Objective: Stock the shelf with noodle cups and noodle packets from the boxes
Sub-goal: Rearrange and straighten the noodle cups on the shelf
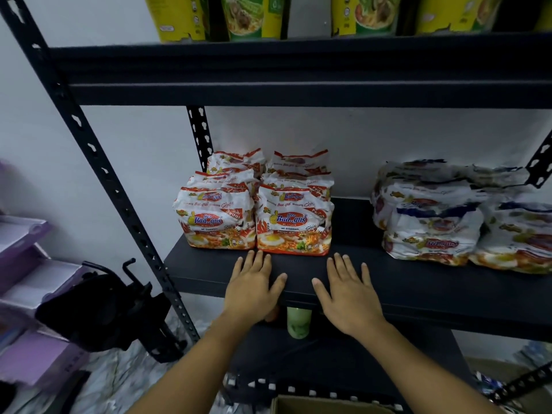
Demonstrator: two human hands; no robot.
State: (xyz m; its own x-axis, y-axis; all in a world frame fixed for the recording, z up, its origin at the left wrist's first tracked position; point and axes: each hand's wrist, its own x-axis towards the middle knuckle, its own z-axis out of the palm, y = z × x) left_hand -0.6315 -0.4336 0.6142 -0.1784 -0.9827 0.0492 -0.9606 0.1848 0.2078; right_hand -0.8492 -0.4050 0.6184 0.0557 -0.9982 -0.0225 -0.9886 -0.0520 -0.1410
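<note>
Both hands lie flat and empty at the shelf's [418, 288] front edge. The left hand [254, 286] has its fingertips at, perhaps touching, the red packets [254, 216] directly behind it. The right hand [349, 294] is apart from them. The box [322, 406] sits below, nearer the person.

Open lane on shelf [355, 222] btwn red noodle packs [257, 222] at L and blue packs [442, 228] at R, clear to back wall. Front strip bare. Upper board [298, 94] limits headroom above stacks.
</note>
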